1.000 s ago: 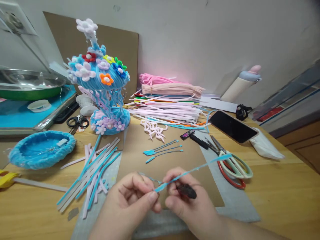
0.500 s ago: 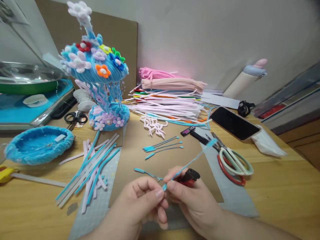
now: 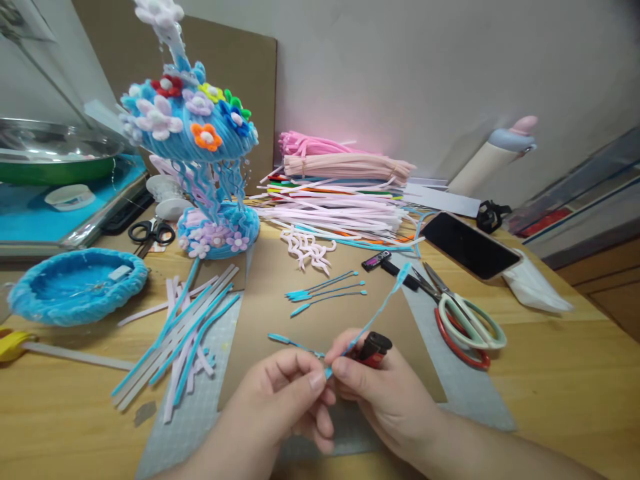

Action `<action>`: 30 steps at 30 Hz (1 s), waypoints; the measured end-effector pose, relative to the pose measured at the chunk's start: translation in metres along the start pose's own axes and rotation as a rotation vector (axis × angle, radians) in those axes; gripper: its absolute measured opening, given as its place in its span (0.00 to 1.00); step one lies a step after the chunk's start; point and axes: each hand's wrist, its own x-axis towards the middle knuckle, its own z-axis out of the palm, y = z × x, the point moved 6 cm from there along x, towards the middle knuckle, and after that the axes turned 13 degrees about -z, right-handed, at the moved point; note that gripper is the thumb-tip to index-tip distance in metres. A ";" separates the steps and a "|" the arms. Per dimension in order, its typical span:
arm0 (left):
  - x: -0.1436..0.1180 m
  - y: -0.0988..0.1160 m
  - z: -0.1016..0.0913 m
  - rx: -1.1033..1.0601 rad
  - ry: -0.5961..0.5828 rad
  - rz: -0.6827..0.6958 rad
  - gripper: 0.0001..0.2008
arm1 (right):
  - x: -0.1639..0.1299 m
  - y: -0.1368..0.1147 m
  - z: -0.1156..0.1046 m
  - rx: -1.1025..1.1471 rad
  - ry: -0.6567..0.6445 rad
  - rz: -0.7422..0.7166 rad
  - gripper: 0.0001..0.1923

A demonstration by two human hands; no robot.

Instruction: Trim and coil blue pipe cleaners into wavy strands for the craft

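My left hand (image 3: 287,397) and my right hand (image 3: 373,393) meet low in the middle of the view, both pinching one thin blue pipe cleaner (image 3: 381,308). Its long end rises up and right from my fingers; a short end (image 3: 286,341) sticks out to the left. In my right hand there is also a black and red lighter (image 3: 373,348), tucked against the palm. Just beyond my hands, three short blue stems (image 3: 325,292) lie on a brown cardboard sheet (image 3: 280,267).
A blue pipe-cleaner mushroom model (image 3: 200,147) with flowers stands at the back left, a blue fuzzy dish (image 3: 75,285) beside it. Loose blue and pink strips (image 3: 185,333), scissors (image 3: 463,317), a phone (image 3: 467,245), stacked pipe cleaners (image 3: 340,187) and small black scissors (image 3: 150,233) surround the work area.
The pipe cleaner's long end has swung up and leftward. The lighter in my right hand now points upward. My fingers have closed in on the cleaner's bend.
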 end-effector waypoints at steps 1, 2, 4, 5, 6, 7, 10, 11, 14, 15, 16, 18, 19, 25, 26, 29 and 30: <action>0.001 0.001 -0.002 0.033 0.017 0.034 0.11 | 0.000 0.000 0.001 0.001 0.005 0.011 0.12; 0.001 0.002 -0.003 0.070 0.033 0.070 0.11 | 0.001 0.000 0.002 0.001 0.007 0.020 0.12; 0.001 0.003 -0.005 0.134 0.067 0.119 0.11 | 0.002 -0.001 0.001 -0.009 0.024 0.016 0.12; 0.001 0.003 -0.006 0.164 0.081 0.129 0.12 | 0.003 -0.003 -0.002 -0.019 0.044 0.005 0.13; 0.000 0.003 -0.007 0.190 0.095 0.131 0.12 | 0.004 -0.005 -0.005 -0.029 0.074 -0.011 0.13; -0.001 0.003 -0.007 0.206 0.110 0.132 0.12 | 0.004 -0.007 -0.008 -0.037 0.107 -0.024 0.14; -0.004 0.006 -0.009 0.229 0.151 0.147 0.12 | 0.006 -0.012 -0.016 -0.033 0.140 -0.051 0.15; -0.005 0.007 -0.010 0.234 0.175 0.157 0.12 | 0.007 -0.013 -0.018 -0.021 0.132 -0.055 0.17; -0.007 0.015 -0.015 0.253 0.253 0.196 0.11 | 0.010 -0.012 -0.021 -0.003 0.088 -0.032 0.23; -0.007 0.018 -0.017 0.249 0.276 0.205 0.11 | 0.010 -0.011 -0.022 -0.037 0.075 -0.013 0.25; -0.008 0.021 -0.019 0.240 0.290 0.211 0.12 | 0.012 -0.011 -0.024 -0.111 0.065 -0.003 0.26; -0.008 0.025 -0.021 0.217 0.310 0.212 0.13 | 0.014 -0.013 -0.028 -0.341 0.034 -0.024 0.25; -0.008 0.027 -0.021 0.212 0.319 0.209 0.14 | 0.016 -0.015 -0.027 -0.461 0.008 -0.054 0.24; -0.012 0.033 -0.019 0.347 0.394 0.249 0.12 | 0.016 -0.019 -0.013 -0.714 -0.180 -0.143 0.22; -0.012 0.034 -0.018 0.378 0.412 0.265 0.12 | 0.015 -0.019 -0.012 -0.717 -0.187 -0.137 0.21; -0.013 0.035 -0.017 0.457 0.441 0.300 0.12 | 0.015 -0.018 -0.012 -0.747 -0.145 -0.121 0.18; -0.013 0.035 -0.017 0.475 0.445 0.305 0.12 | 0.015 -0.019 -0.013 -0.759 -0.123 -0.121 0.17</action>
